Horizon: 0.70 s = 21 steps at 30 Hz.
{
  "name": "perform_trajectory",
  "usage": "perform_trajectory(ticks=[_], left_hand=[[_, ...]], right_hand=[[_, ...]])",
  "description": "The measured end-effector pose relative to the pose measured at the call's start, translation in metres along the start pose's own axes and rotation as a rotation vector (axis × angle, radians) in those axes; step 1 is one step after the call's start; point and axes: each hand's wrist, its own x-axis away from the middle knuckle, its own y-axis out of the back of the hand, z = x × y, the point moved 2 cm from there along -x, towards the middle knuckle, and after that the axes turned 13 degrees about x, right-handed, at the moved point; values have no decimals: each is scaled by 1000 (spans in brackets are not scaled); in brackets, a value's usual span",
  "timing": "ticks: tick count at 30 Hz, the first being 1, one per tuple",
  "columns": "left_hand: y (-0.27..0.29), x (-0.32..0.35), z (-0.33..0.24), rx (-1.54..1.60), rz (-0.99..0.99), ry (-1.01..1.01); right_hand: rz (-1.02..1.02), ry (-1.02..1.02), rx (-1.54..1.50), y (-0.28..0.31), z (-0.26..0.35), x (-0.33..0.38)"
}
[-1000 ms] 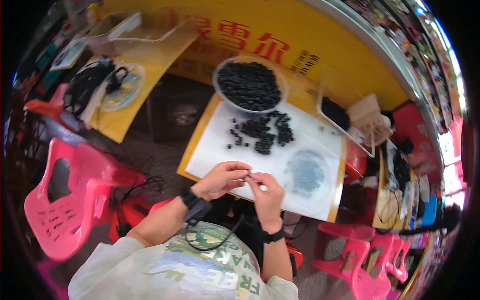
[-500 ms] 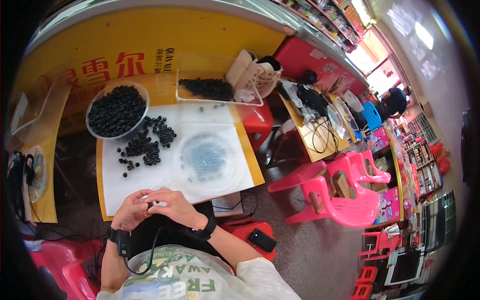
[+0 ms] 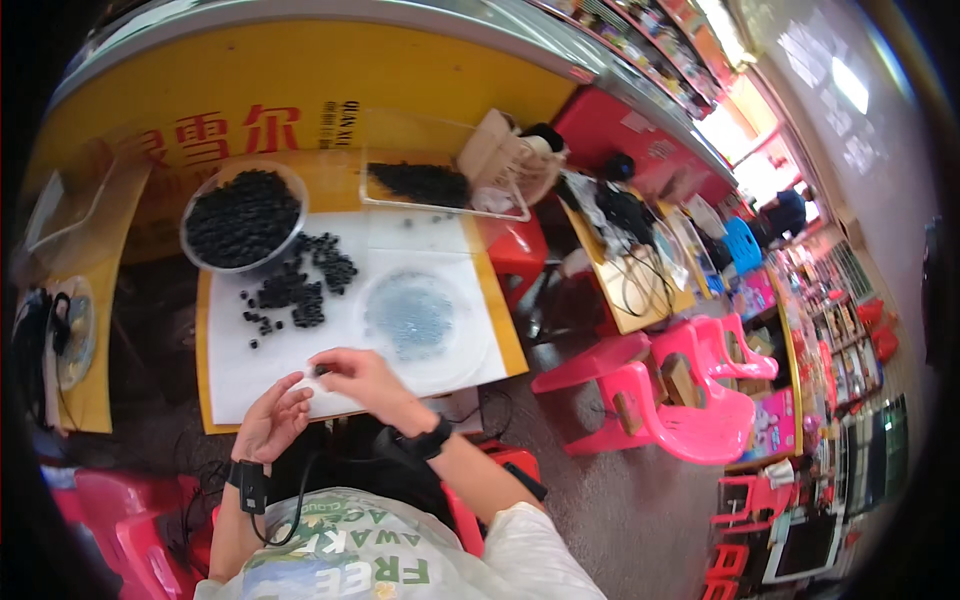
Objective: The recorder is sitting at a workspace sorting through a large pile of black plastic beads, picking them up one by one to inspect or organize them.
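A small black round piece [image 3: 321, 370] is pinched between the thumb and fingers of my right hand [image 3: 368, 386], over the near edge of the white sheet. Just to its left, my left hand [image 3: 274, 420] has its palm turned up and its fingers loosely curled apart. Whether a small pale part lies at its fingertips is too blurred to tell. Ahead are loose black pieces [image 3: 300, 300] beside a clear bowl [image 3: 297, 240] heaped with the same kind. Many small clear bluish parts [image 3: 410, 318] lie on a round transparent dish [image 3: 462, 350] to the right.
The white sheet [image 3: 240, 375] covers a yellow-edged table. A clear tray [image 3: 500, 213] with black pieces stands at its far side, near a cloth bag [image 3: 490, 150]. Pink plastic chairs [image 3: 705, 420] stand at right, a pink stool [image 3: 135, 495] at lower left. A person [image 3: 785, 212] is far off.
My hands, together before, have drawn apart. The right hand has moved forward and to the right with the black piece; the left has opened and stays near the table edge.
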Motion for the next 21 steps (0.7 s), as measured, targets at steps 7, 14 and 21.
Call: perform_trajectory(ticks=[7, 14, 21], left_hand=[[15, 5, -7, 132, 208, 76], [16, 7, -8, 126, 240, 66], [29, 10, -21, 344, 113, 2]], right_hand=[[-35, -123, 35, 91, 70, -19], [-390, 195, -335, 186, 86, -84], [-137, 104, 662, 5, 57, -73]])
